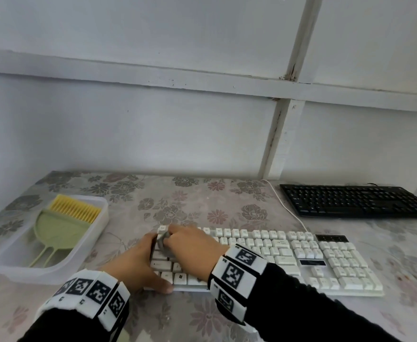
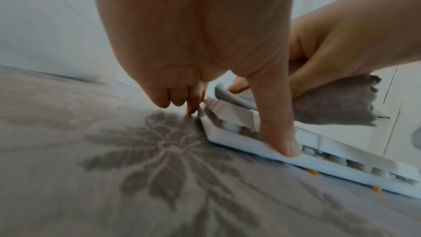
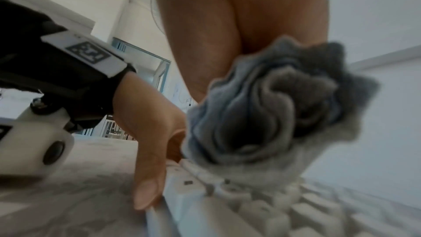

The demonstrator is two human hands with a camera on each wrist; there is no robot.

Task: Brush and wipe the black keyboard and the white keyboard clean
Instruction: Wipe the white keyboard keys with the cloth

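The white keyboard (image 1: 276, 253) lies across the middle of the flowered table. My left hand (image 1: 140, 262) grips its left end, thumb (image 2: 282, 132) pressed on the front edge and fingers (image 2: 177, 96) curled down beside the far left corner. My right hand (image 1: 190, 248) clutches a bunched grey cloth (image 1: 163, 240) and presses it onto the leftmost keys. The wrist views show the cloth (image 3: 273, 105) (image 2: 337, 104) touching the keys (image 3: 262, 210). The black keyboard (image 1: 355, 201) rests untouched at the back right.
A clear plastic tray (image 1: 103, 211) at the left holds a green dustpan (image 1: 54, 230) and a yellow-bristled brush (image 1: 75, 208). The white keyboard's cable (image 1: 291, 213) runs back toward the wall. The wall stands close behind the table.
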